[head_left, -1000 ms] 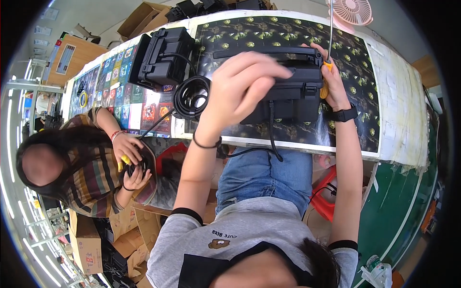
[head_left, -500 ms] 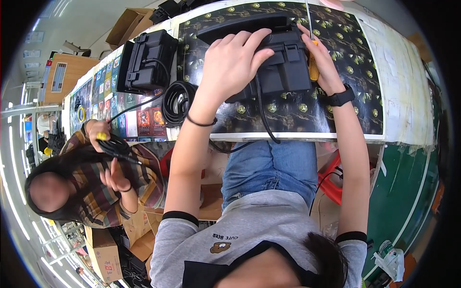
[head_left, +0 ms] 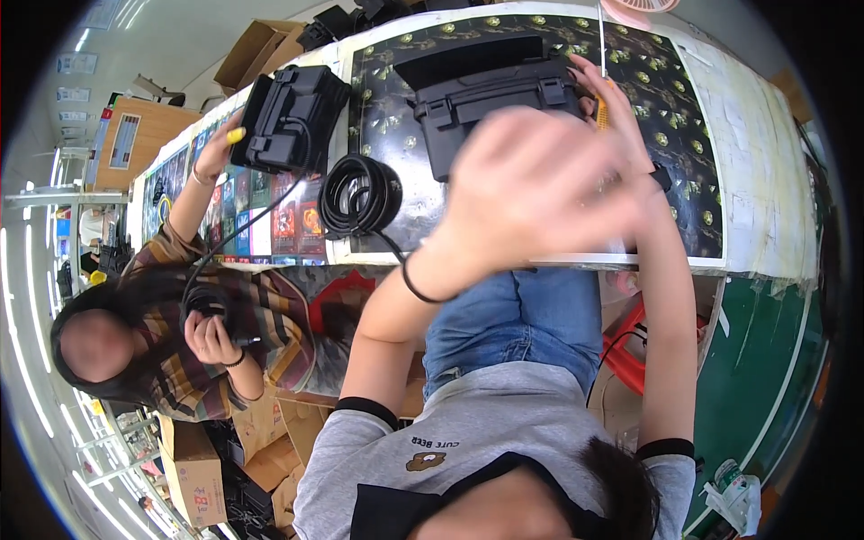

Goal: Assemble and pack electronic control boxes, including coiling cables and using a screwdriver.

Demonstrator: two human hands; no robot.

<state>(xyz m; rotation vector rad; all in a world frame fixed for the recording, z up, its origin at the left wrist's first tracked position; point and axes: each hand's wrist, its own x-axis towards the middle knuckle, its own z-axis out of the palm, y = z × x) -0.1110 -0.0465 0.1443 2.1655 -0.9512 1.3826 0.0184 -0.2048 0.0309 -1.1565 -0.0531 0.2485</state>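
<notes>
A black plastic box point(head_left: 441, 135) with latches along its front lies on the dark patterned mat, its lid point(head_left: 468, 63) raised at the far side. My left hand point(head_left: 540, 193) is in front of the box, hiding part of it; motion smears its fingers. Beside the box's right end, my right hand point(head_left: 621, 117) is closed around a screwdriver point(head_left: 603, 112) with a yellow-orange handle. The metal shaft points away from me. Left of the box sits a coil of black cable point(head_left: 346, 198), with a strand running over the table edge.
At the left, a co-worker's hand point(head_left: 216, 148) touches a second black box point(head_left: 292, 112); the other hand point(head_left: 211, 337) holds a bundled cable. An open carton point(head_left: 256, 54) stands beyond the table. A pink fan point(head_left: 639, 9) is at the far edge. A red stool point(head_left: 625, 351) is below.
My left hand has left the box's lid and swung right and toward me. The right hand keeps the screwdriver. The co-worker's one hand has moved from the cable to the second box.
</notes>
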